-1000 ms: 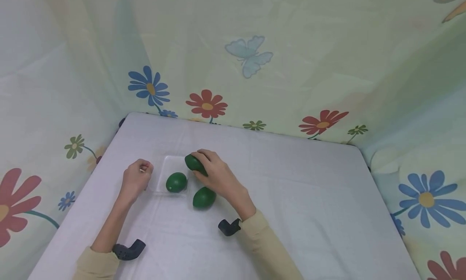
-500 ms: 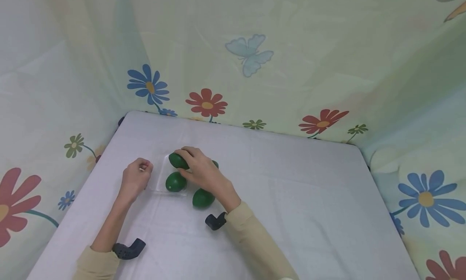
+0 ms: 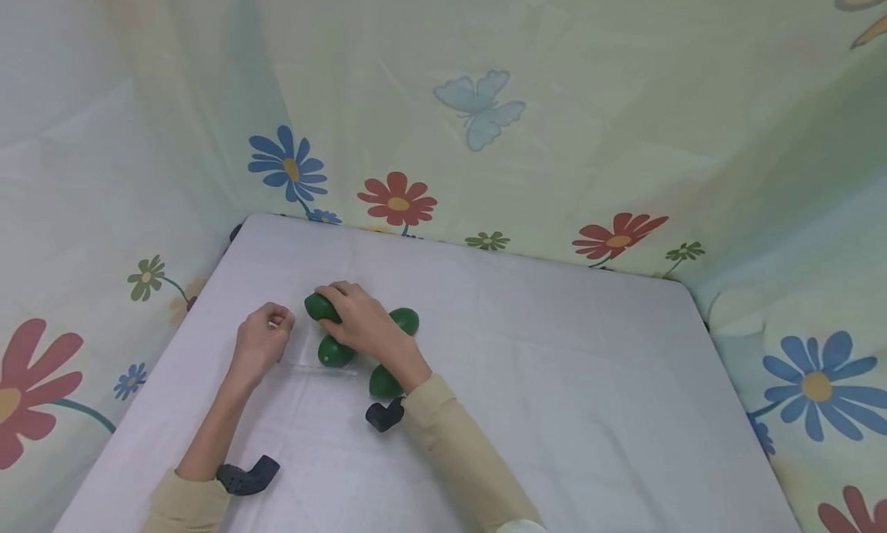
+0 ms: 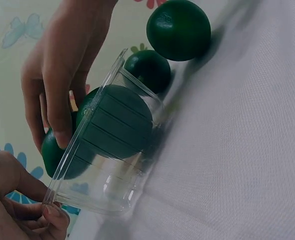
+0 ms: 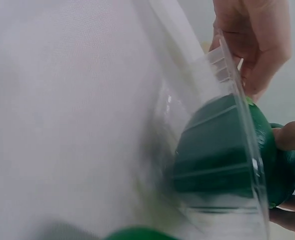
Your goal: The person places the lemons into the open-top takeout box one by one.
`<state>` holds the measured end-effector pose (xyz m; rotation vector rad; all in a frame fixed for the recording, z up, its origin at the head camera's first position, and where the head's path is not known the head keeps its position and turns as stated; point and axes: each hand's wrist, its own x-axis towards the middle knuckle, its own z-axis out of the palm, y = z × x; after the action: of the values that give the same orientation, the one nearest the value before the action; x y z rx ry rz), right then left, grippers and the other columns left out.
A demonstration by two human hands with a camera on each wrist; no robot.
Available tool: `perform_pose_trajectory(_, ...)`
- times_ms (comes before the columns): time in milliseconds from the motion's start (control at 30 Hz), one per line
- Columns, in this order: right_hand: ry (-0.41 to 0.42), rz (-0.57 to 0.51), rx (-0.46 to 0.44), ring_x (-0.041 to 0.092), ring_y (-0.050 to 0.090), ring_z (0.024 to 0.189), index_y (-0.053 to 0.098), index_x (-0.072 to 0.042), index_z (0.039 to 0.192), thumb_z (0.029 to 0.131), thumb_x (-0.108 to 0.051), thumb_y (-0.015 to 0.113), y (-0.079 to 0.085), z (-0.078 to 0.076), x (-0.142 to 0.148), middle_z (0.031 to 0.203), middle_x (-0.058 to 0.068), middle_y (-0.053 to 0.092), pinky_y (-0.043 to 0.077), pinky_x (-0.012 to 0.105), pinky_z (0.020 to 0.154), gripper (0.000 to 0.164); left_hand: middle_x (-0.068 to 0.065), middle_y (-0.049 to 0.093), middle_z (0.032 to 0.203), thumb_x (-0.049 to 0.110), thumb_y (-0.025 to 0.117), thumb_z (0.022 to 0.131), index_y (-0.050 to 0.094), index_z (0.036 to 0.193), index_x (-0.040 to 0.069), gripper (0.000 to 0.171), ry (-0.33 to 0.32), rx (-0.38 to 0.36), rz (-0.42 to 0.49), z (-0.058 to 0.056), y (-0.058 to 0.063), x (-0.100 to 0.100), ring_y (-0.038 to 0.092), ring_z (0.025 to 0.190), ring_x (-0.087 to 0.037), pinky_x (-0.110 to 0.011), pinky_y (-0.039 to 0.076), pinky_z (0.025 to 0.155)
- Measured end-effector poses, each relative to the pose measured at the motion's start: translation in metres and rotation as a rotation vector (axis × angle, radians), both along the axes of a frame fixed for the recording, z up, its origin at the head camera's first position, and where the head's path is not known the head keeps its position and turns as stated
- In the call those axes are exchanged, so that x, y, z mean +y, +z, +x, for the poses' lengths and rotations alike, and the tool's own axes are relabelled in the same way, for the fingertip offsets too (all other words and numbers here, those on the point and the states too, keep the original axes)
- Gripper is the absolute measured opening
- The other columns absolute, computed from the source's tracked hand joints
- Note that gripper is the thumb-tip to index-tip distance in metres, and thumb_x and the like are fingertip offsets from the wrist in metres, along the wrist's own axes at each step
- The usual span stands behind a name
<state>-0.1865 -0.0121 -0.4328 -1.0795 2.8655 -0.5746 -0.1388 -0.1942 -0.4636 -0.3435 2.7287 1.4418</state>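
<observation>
My left hand [image 3: 259,342] pinches the rim of a clear plastic container [image 4: 95,200] between thumb and fingers, at its left side. In my right hand [image 3: 363,321] is a green lime [image 3: 319,307], gripped by the fingertips at the container's opening. Another lime [image 3: 334,353] sits inside the container, seen through its ribbed wall in both wrist views. Two more limes stay on the table outside: one lime [image 3: 406,320] behind my right hand and one lime [image 3: 383,382] partly hidden by my right wrist.
The table [image 3: 554,379] has a white cloth. A flower-printed curtain [image 3: 485,155] hangs round its back and sides. Dark wrist-worn camera mounts, the left mount [image 3: 248,475] and the right mount [image 3: 384,415], stick out near the cloth.
My right hand has carried its lime leftward, from the container's right edge to over its far left part. The lime behind it has come into view. My left hand has stayed in place.
</observation>
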Motion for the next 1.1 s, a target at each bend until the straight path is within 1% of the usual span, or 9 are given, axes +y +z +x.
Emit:
perform_pose_trajectory(200, -0.014, 0.026, -0.087, 0.017, 0.057, 0.12, 0.048, -0.017, 0.142, 0.093, -0.031, 0.065, -0.009, -0.004, -0.006, 0.137, 0.005, 0.055, 0.051, 0.029, 0.098, 0.053, -0.019, 0.059, 0.103, 0.018, 0.047, 0.099, 0.056, 0.116, -0.005, 0.03, -0.01, -0.005, 0.007, 0.0, 0.0, 0.001, 0.06, 0.065, -0.023, -0.026, 0.048, 0.05)
perform_pose_trajectory(300, -0.026, 0.026, -0.11, 0.015, 0.058, 0.116, 0.049, -0.017, 0.141, 0.093, -0.031, 0.065, -0.013, -0.004, -0.008, 0.136, 0.005, 0.057, 0.052, 0.028, 0.096, 0.053, -0.019, 0.059, 0.104, 0.018, 0.047, 0.099, 0.056, 0.117, -0.005, 0.03, -0.015, -0.01, 0.01, 0.0, 0.0, 0.001, 0.06, 0.066, -0.024, -0.025, 0.048, 0.05)
perform_pose_trajectory(433, -0.04, 0.022, -0.13, 0.015, 0.058, 0.116, 0.05, -0.018, 0.141, 0.093, -0.032, 0.065, -0.016, -0.004, -0.01, 0.136, 0.004, 0.057, 0.052, 0.028, 0.096, 0.052, -0.019, 0.059, 0.103, 0.018, 0.047, 0.099, 0.056, 0.117, -0.005, 0.031, -0.017, -0.008, 0.008, 0.001, 0.001, 0.001, 0.06, 0.066, -0.024, -0.025, 0.048, 0.05)
perform_pose_trajectory(700, -0.03, 0.04, -0.144, 0.015, 0.057, 0.121, 0.052, -0.018, 0.139, 0.095, -0.031, 0.063, -0.016, -0.005, -0.012, 0.137, 0.002, 0.056, 0.05, 0.029, 0.1, 0.048, -0.018, 0.059, 0.102, 0.018, 0.048, 0.099, 0.056, 0.116, -0.005, 0.029, -0.008, -0.004, 0.001, 0.001, 0.003, 0.0, 0.06, 0.064, -0.022, -0.025, 0.047, 0.049)
perform_pose_trajectory(900, -0.02, 0.025, -0.145, 0.015, 0.056, 0.122, 0.052, -0.019, 0.139, 0.095, -0.032, 0.062, -0.017, -0.006, -0.01, 0.138, 0.002, 0.055, 0.049, 0.029, 0.1, 0.047, -0.019, 0.059, 0.103, 0.018, 0.047, 0.099, 0.056, 0.116, -0.005, 0.03, -0.011, -0.011, -0.001, 0.0, 0.001, -0.001, 0.06, 0.064, -0.023, -0.025, 0.048, 0.049)
perform_pose_trajectory(1100, -0.03, -0.002, -0.13, 0.018, 0.053, 0.126, 0.052, -0.02, 0.139, 0.096, -0.031, 0.06, -0.009, -0.004, 0.001, 0.14, 0.002, 0.053, 0.049, 0.033, 0.102, 0.044, -0.018, 0.059, 0.104, 0.019, 0.048, 0.099, 0.055, 0.117, -0.004, 0.03, -0.009, -0.025, 0.015, -0.002, 0.0, 0.0, 0.059, 0.066, -0.022, -0.025, 0.048, 0.051)
